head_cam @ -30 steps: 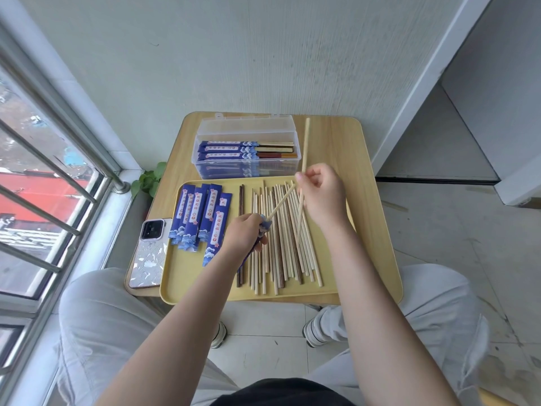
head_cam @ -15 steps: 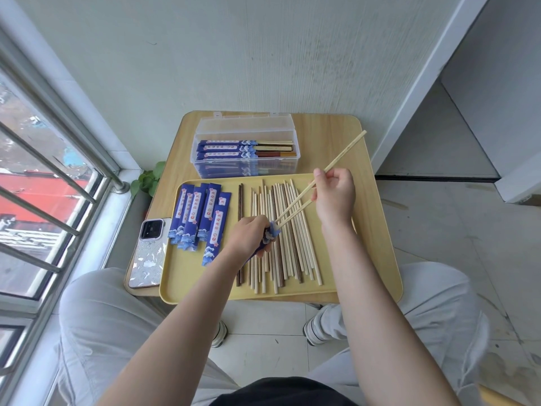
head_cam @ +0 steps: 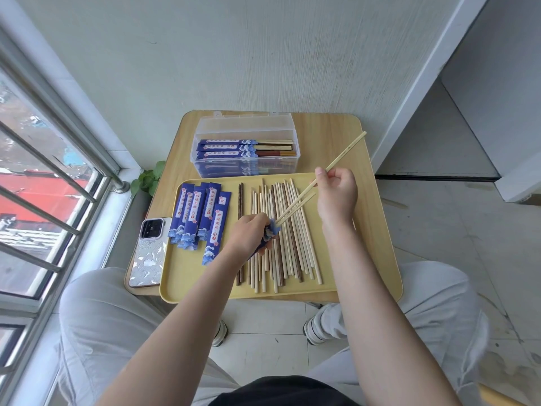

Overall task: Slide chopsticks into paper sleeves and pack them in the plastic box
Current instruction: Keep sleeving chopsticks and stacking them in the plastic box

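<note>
Pale bamboo pair (head_cam: 339, 159) pinched in right hand (head_cam: 336, 194), slanting down-left, tips entering the mouth of the blue paper sleeve (head_cam: 270, 230). Sleeve gripped in left hand (head_cam: 248, 234), likely angled to line its opening up with the tips. Both hovering over loose chopsticks (head_cam: 281, 238) on the yellow tray (head_cam: 366, 259); spare sleeves (head_cam: 199, 218) fanned at the tray's left. Beyond, clear plastic box (head_cam: 246, 127), lid back, already holding sleeved pairs (head_cam: 243, 148). Beside the tray, a phone (head_cam: 147, 253).
</note>
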Motion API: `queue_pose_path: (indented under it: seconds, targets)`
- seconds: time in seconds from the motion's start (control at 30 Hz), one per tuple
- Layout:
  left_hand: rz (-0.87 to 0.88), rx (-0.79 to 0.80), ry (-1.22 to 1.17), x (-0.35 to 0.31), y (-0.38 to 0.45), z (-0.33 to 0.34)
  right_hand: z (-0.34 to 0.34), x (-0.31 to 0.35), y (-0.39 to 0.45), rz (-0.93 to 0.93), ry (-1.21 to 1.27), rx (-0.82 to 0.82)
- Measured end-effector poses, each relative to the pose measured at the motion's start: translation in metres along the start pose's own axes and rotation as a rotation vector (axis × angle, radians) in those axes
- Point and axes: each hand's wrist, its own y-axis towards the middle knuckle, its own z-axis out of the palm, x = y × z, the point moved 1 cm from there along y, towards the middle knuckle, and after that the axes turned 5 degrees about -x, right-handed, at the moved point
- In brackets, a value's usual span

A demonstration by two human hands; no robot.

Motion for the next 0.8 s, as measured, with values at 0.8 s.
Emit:
queue_pose_path:
  seconds: [0.8]
  targets:
    - [0.107, 0.159, 0.035, -0.0042, -0.0061, 0.0034, -0.0064, 0.0059, -0.0089, 0.078, 0.126, 0.128]
